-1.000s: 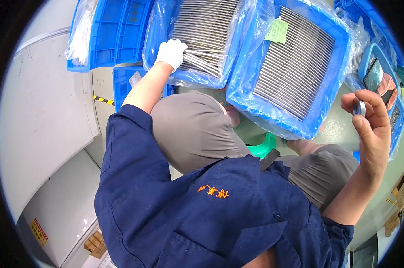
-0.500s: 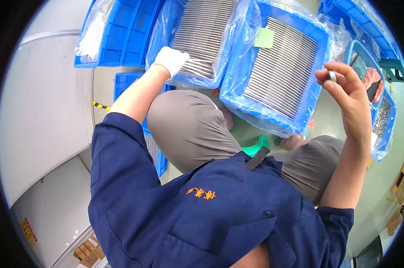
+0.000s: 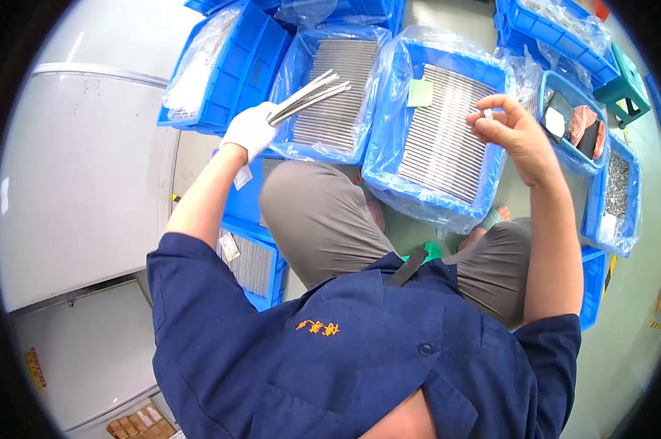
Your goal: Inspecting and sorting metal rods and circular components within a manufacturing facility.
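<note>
In our gloved left hand (image 3: 250,133) we hold a loose bundle of thin metal rods (image 3: 312,95); the fingers are clamped on its near end, and the far ends fan out up and to the right, over the left blue crate (image 3: 297,66). That crate is lined with clear plastic and carries more metal rods, laid side by side. Our bare right hand (image 3: 519,140) is raised over the right edge of the right blue crate (image 3: 378,157), with thumb and index finger pinched together on a small pale piece (image 3: 487,114), too small for us to identify. Beneath it, we see parallel rods (image 3: 444,139) filling the right crate, with a light green paper tag (image 3: 420,93) resting at their upper left. Farther right, we have a light blue bin with a pink cloth (image 3: 584,124) inside, and beside it a crate of small metal parts (image 3: 617,183).
</note>
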The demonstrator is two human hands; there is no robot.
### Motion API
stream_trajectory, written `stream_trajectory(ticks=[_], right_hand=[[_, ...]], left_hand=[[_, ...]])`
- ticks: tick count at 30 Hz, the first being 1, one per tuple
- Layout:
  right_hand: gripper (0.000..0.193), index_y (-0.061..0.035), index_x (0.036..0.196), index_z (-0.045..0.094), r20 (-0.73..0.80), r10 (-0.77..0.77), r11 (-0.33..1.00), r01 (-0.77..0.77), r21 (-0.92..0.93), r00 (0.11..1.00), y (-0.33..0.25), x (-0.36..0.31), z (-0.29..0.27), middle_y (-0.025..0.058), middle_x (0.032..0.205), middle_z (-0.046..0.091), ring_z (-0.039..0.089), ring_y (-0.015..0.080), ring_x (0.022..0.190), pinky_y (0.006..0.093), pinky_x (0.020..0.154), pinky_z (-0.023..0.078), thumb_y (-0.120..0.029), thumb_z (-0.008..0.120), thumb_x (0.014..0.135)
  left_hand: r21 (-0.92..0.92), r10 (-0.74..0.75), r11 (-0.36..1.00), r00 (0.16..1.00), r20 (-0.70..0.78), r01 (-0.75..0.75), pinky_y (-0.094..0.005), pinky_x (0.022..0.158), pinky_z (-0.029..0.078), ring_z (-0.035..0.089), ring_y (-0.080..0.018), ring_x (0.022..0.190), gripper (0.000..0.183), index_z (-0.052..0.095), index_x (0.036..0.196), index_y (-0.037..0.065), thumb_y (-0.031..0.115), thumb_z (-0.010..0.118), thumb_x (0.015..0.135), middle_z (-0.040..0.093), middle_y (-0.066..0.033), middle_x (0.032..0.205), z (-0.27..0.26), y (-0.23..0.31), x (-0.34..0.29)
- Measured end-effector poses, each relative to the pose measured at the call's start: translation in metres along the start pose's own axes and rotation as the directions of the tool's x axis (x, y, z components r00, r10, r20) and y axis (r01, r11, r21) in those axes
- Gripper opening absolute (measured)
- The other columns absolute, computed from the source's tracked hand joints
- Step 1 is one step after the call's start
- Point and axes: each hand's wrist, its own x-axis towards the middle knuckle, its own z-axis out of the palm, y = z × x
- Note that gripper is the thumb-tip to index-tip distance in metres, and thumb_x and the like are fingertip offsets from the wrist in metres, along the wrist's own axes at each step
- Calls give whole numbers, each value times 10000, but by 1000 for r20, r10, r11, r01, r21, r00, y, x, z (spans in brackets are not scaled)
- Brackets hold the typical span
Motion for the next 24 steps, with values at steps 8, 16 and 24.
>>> stream_trajectory(ticks=[8, 16, 24], right_hand=[[390, -31, 1124, 574, 276, 44, 938, -136, 320, 960, 15, -24, 61, 7, 857, 540, 524, 84, 759, 228, 680, 459, -212, 700, 802], [528, -29, 998, 602, 284, -109, 884, -38, 466, 953, 48, -74, 72, 54, 913, 547, 523, 131, 801, 261, 670, 438, -414, 777, 682], [250, -62, 816, 554, 217, 4, 874, -109, 474, 976, 68, -90, 83, 55, 861, 505, 486, 143, 772, 271, 689, 395, -294, 647, 808]], left_hand=[[-959, 580, -15, 783, 223, 284, -289, 645, 477, 592, -175, 662, 324, 521, 1049, -2, 241, 607, 853, 586, -67, 743, 1, 147, -96], [-727, 835, -75, 441, 328, 683, -370, 771, 498, 608, -210, 827, 444, 467, 1125, 24, 219, 700, 802, 556, -61, 882, 48, 221, -152], [-598, 905, -178, 369, 213, 782, -323, 763, 472, 563, -159, 803, 497, 433, 1170, 33, 249, 694, 805, 526, -44, 852, 78, 216, -162]])
